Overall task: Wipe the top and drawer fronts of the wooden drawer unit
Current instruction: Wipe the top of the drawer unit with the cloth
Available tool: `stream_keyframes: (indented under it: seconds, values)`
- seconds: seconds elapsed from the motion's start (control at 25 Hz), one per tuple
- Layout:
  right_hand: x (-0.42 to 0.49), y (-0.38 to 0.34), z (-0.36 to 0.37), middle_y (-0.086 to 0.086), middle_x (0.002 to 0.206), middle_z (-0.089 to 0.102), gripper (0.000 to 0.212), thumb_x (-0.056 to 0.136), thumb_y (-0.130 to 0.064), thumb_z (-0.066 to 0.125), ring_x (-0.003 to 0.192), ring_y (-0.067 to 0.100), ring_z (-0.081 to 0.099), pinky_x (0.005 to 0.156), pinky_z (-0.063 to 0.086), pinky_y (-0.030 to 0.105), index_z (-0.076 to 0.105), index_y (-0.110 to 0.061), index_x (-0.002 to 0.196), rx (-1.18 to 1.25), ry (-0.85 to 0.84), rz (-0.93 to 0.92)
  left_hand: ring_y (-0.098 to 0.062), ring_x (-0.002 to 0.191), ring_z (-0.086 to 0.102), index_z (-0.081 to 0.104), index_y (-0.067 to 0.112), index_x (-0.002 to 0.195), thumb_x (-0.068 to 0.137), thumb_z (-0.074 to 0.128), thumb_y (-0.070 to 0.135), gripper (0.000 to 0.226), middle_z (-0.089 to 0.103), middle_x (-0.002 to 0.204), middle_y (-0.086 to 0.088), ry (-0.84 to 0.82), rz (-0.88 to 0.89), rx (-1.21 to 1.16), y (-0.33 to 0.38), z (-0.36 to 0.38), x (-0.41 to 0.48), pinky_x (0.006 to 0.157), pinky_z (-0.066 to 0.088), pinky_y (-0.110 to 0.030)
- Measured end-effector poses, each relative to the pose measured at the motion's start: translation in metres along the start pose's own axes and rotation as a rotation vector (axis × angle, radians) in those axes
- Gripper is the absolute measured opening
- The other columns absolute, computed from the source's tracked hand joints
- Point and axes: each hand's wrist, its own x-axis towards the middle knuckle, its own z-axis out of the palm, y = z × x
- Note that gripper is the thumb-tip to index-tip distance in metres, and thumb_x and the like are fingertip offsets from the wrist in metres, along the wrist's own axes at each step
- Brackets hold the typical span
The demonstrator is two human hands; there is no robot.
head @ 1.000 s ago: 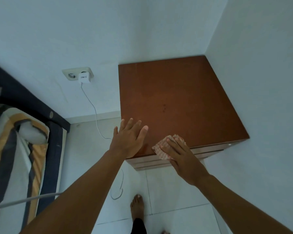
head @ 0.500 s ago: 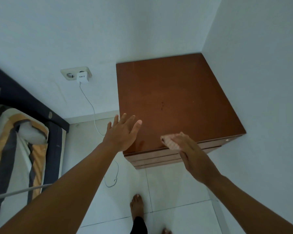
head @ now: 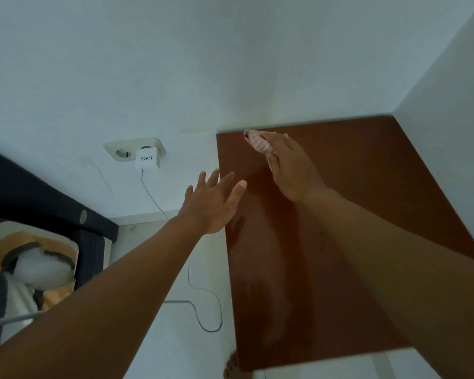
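L grip (head: pixel 212 203), R grip (head: pixel 293 168) & forearms (head: pixel 107 291) all bare; foot (head: pixel 231 365) bare too.

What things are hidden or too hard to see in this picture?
Head view only.
Drawer fronts: hidden beneath the drawer unit top.
Cloth: mostly covered by the right hand.
Left hand: cannot tell whether it touches the top.
Charger label: too small to read.
Bed: cut off by the left edge, blurred.
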Motion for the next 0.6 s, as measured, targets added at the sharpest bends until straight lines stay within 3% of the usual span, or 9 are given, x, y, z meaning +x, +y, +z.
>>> stream_keyframes:
  seconds: [0.16, 0.28, 0.4, 0.6]
  values:
    - [0.071, 0.020, 0.039, 0.007, 0.154, 0.049, 0.049, 0.103, -0.027, 0.041, 0.143, 0.033, 0.041, 0.124, 0.026, 0.044, 0.046, -0.017, 0.151, -0.098, -0.123, 0.013, -0.028, 0.158, -0.006, 0.018, 0.035, 0.161, 0.100, 0.013, 0.067, 0.070, 0.006, 0.172, 0.000, -0.015, 0.036, 0.019, -0.020, -0.005, 0.066, 0.125, 0.007, -0.057]
    - [0.082, 0.032, 0.060, 0.003, 0.167, 0.029, 0.063, 0.100, -0.047, 0.024, 0.157, 0.027, 0.018, 0.128, 0.014, 0.048, 0.035, -0.025, 0.158, -0.286, -0.244, 0.014, -0.029, 0.158, -0.007, 0.015, 0.034, 0.162, 0.101, 0.012, 0.065, 0.069, 0.002, 0.172, 0.002, 0.001, 0.078, 0.051, -0.029, -0.001, 0.091, 0.125, 0.007, -0.057]
    - [0.078, 0.035, 0.067, -0.003, 0.173, 0.007, 0.056, 0.108, -0.044, 0.027, 0.160, 0.022, -0.003, 0.128, 0.003, 0.049, 0.023, -0.030, 0.162, -0.341, -0.272, 0.081, -0.027, 0.157, -0.010, 0.008, 0.036, 0.162, 0.101, 0.011, 0.063, 0.066, -0.006, 0.171, 0.006, 0.018, 0.119, 0.067, -0.037, 0.006, 0.092, 0.125, 0.004, -0.056]
    - [0.070, 0.029, 0.063, -0.003, 0.174, -0.008, 0.062, 0.108, -0.045, 0.022, 0.159, 0.022, -0.015, 0.127, -0.006, 0.048, 0.003, -0.030, 0.165, -0.403, -0.351, 0.090, -0.028, 0.157, -0.013, 0.000, 0.040, 0.161, 0.099, 0.007, 0.065, 0.068, -0.013, 0.170, 0.009, -0.028, 0.103, 0.117, -0.038, 0.001, 0.090, 0.124, 0.002, -0.058]
